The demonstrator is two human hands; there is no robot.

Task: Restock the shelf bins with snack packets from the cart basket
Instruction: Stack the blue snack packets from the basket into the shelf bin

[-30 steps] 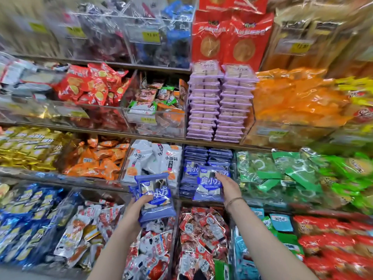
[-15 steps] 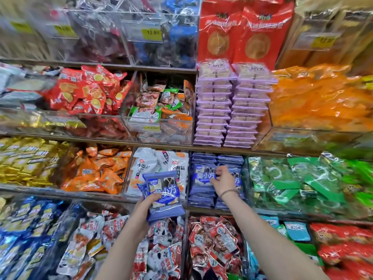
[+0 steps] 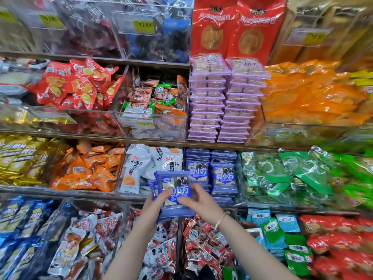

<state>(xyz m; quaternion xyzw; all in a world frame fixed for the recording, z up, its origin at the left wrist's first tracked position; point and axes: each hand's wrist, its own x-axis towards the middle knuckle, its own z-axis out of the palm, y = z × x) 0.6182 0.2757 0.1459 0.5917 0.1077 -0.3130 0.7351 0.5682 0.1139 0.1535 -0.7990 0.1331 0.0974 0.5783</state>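
Closest on my feed, two bare forearms reach up from the bottom edge, the right one wearing a thin bracelet [image 3: 220,220] at the wrist. Beneath them I see the lowest shelf's clear bins, heaped with red-and-white packets [image 3: 193,239].

The left hand [image 3: 155,205] cups a small stack of blue packets [image 3: 174,188] from below and from the left, its thumb curled over the front of the top one. The right hand [image 3: 198,203] meets the same stack from the right. I read its thumb lying across the lower front and its fingers curled at the right edge, so both hands grip the stack together. The stack is held in the air in front of the middle shelf's edge, just left of and below its own bin.

That shelf bin [image 3: 239,178] sits right behind, holding two neat columns of the same blue kind, the front ones standing face out. To its left I see white packets [image 3: 135,168], then orange packets [image 3: 88,170]; to its right, green packets [image 3: 282,174].

One shelf higher, two stacks of purple trays [image 3: 222,102] stand side by side, and above them lean big red bags [image 3: 238,27]
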